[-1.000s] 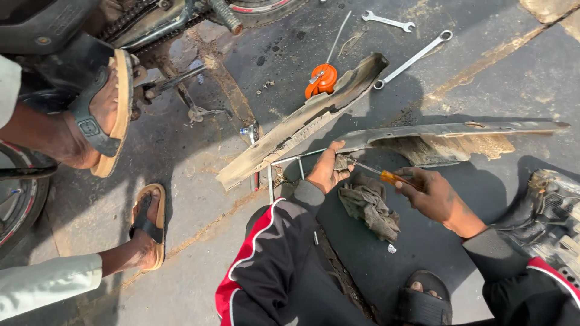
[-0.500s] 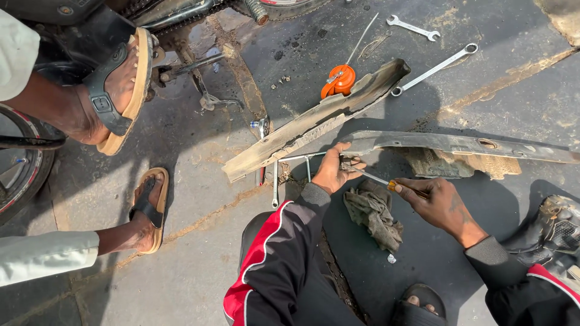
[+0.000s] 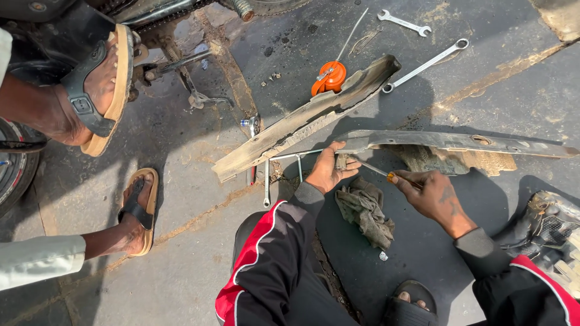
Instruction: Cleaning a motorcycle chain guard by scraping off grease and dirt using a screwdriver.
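Left hand (image 3: 327, 172) steadying panel (image 3: 459, 142), right hand (image 3: 430, 193) gripping screwdriver (image 3: 377, 170) — rag (image 3: 364, 209) below

Two silver steel wrenches (image 3: 423, 63) and an orange round oil can (image 3: 329, 77) lie on the oily concrete floor (image 3: 199, 241); a grey crumpled rag (image 3: 365, 210) nearby.

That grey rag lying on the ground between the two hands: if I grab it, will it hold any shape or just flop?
The rag lies crumpled in soft folds on the ground, so it will probably go limp and drape. It looks thin, so likely light for its size. Its dark grimy patches suggest it may be greasy, and perhaps a little slippery to pinch.
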